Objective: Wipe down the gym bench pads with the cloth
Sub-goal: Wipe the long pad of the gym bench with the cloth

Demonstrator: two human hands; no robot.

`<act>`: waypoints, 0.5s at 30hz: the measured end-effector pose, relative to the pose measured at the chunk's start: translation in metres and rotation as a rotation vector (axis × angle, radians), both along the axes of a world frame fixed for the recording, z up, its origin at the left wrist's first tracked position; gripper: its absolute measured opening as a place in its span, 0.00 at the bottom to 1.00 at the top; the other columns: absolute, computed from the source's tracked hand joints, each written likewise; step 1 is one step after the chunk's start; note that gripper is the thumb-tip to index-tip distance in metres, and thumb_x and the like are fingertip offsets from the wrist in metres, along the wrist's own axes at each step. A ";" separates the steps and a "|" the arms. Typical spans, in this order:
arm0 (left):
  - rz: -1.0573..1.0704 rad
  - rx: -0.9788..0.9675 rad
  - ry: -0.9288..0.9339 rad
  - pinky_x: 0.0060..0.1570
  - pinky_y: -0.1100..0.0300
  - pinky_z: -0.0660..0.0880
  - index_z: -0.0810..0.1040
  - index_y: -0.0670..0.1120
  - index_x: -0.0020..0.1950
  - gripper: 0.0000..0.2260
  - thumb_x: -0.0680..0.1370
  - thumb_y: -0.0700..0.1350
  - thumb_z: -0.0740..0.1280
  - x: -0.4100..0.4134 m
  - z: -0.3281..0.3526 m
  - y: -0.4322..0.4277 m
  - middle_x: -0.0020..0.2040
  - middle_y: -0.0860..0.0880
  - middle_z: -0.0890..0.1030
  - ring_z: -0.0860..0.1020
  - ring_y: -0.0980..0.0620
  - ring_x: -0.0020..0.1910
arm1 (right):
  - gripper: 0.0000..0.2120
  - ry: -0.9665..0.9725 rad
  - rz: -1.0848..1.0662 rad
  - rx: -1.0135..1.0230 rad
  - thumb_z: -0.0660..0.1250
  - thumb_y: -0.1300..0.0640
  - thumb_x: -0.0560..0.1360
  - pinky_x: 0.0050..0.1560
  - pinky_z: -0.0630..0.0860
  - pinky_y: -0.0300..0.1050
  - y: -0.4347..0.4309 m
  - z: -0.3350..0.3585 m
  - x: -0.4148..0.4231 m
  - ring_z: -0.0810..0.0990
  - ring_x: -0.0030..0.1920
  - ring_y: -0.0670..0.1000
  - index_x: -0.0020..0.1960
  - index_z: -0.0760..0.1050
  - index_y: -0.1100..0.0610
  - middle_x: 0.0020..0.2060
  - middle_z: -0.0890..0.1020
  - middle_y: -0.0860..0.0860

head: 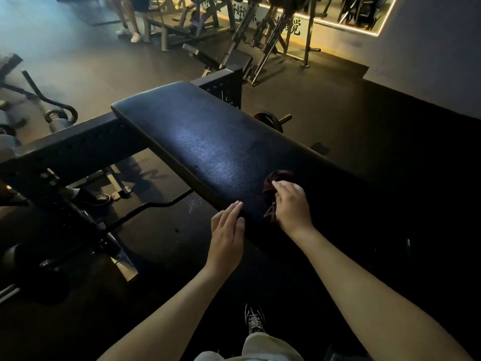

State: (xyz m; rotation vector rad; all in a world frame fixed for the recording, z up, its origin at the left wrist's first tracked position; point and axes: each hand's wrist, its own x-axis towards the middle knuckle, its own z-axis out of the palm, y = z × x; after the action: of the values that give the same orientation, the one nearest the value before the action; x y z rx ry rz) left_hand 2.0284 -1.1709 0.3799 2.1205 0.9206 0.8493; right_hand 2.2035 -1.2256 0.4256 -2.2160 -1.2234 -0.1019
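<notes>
A long black bench pad [197, 136] runs from the upper left toward the lower right, shiny where light hits it. A dark red cloth [277, 178] lies bunched on the pad near its shaded near part. My right hand [292, 205] grips the cloth from above, fingers curled over it. My left hand [226, 235] hovers by the pad's near edge with straight fingers, its fingertips at the edge, holding nothing.
A black steel rack frame [67, 149] crosses behind the pad at left. A curl bar [145, 207] lies on the floor under the bench. A weight plate [269, 121] sits beyond the pad. Other machines and a person's legs [128, 19] stand at the back.
</notes>
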 end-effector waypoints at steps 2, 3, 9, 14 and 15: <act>-0.006 -0.034 -0.025 0.70 0.73 0.52 0.71 0.50 0.75 0.22 0.83 0.53 0.54 -0.003 0.003 0.000 0.71 0.61 0.70 0.64 0.61 0.68 | 0.15 0.031 0.027 0.032 0.62 0.67 0.75 0.61 0.70 0.47 -0.002 -0.004 -0.022 0.78 0.53 0.62 0.58 0.82 0.61 0.53 0.83 0.55; -0.005 -0.060 -0.049 0.70 0.73 0.53 0.71 0.50 0.75 0.21 0.83 0.52 0.55 -0.005 0.004 0.000 0.70 0.60 0.71 0.64 0.64 0.68 | 0.15 0.047 0.065 0.059 0.62 0.66 0.75 0.60 0.69 0.44 -0.004 -0.005 -0.035 0.78 0.53 0.60 0.58 0.82 0.60 0.52 0.84 0.54; 0.016 -0.235 -0.260 0.71 0.71 0.58 0.70 0.47 0.75 0.20 0.83 0.48 0.57 -0.008 0.010 0.010 0.73 0.52 0.71 0.67 0.63 0.72 | 0.14 0.351 0.290 0.101 0.63 0.64 0.79 0.68 0.69 0.41 0.025 0.014 -0.070 0.78 0.62 0.52 0.63 0.80 0.59 0.60 0.82 0.54; 0.094 -0.127 -0.048 0.75 0.61 0.52 0.66 0.52 0.78 0.27 0.80 0.59 0.51 -0.002 0.003 0.025 0.78 0.53 0.65 0.60 0.54 0.75 | 0.15 0.345 0.303 0.149 0.63 0.65 0.79 0.66 0.71 0.42 0.015 0.022 -0.076 0.78 0.60 0.48 0.64 0.79 0.60 0.58 0.81 0.52; 0.094 -0.069 0.025 0.76 0.57 0.51 0.64 0.53 0.79 0.27 0.80 0.60 0.52 0.000 0.001 0.023 0.79 0.54 0.62 0.58 0.54 0.75 | 0.15 0.266 0.286 0.130 0.63 0.64 0.79 0.64 0.73 0.43 0.007 0.019 -0.071 0.78 0.58 0.49 0.63 0.79 0.59 0.57 0.80 0.52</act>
State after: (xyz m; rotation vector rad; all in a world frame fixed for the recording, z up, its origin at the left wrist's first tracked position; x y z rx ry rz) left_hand 2.0283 -1.1477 0.3806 2.0465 1.0551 0.8273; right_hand 2.1325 -1.2186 0.4445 -1.8536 -1.3265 0.2149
